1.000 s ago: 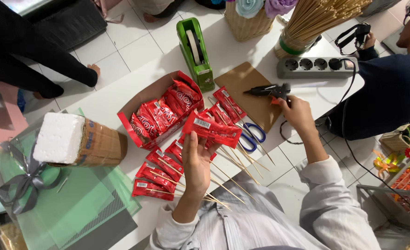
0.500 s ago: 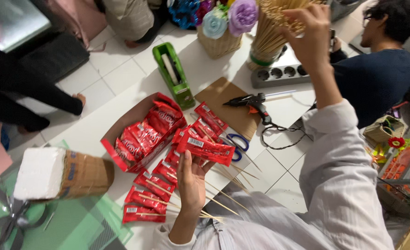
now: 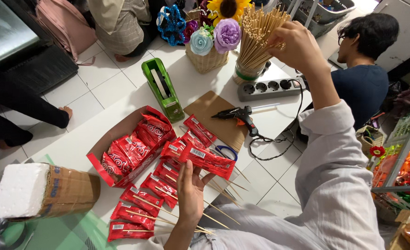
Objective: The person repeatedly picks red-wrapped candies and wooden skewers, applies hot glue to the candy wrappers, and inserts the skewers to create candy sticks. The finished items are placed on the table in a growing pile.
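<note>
Left hand [image 3: 191, 192] holds a red snack packet [image 3: 207, 159] above the white table [image 3: 70, 146], fingers pinched on its near edge; right hand [image 3: 297, 44] is up at the bundle of wooden skewers [image 3: 256, 37] in the jar, fingertips closed on a few sticks; more packets on skewers [image 3: 142, 206] lie below, the open red box [image 3: 131, 150] beside them.

Sleeve, right: you're wearing a loose, pale grey-white long sleeve [image 3: 339, 185] w/ faint pinstripes, creasing down to the wrist.
Left forearm: sleeve's not showing there.
Hands: left hand [image 3: 190, 192] & right hand [image 3: 300, 46] are going bare, no gloves.
</note>
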